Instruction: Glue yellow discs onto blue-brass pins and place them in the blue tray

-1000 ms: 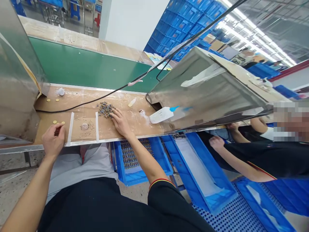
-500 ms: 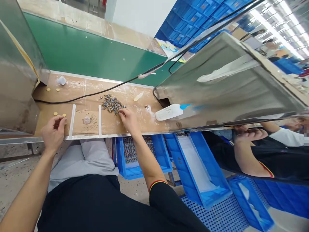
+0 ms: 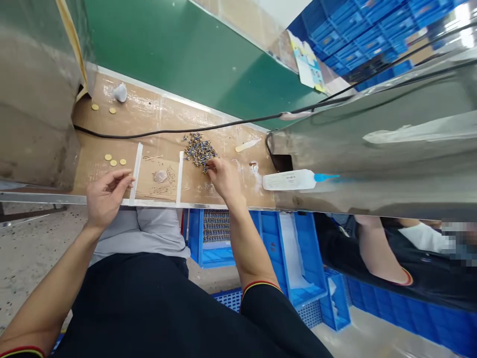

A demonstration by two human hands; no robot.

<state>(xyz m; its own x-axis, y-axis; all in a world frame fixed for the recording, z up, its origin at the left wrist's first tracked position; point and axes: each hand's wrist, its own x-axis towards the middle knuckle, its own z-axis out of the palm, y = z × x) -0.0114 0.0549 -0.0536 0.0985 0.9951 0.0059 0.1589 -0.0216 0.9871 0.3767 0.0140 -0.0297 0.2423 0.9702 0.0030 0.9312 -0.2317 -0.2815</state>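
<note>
At the brown tabletop [image 3: 95,161], the right hand [image 3: 224,178] reaches the near edge of a pile of small metal parts [image 3: 200,150], which lies toward eleven o'clock from it. The fingertips bend down to the parts, but I cannot tell if this grip is closed on one. The left hand [image 3: 106,199] is over the front edge; its thumb and fingers come near each other, and I cannot tell whether something small is between them. At two o'clock from it, a small round container [image 3: 160,176] sits between two white strips [image 3: 136,171]. Three yellow discs [image 3: 113,162] lie at twelve o'clock. A white bottle [image 3: 289,180] lies on its side at three o'clock from the right hand.
</note>
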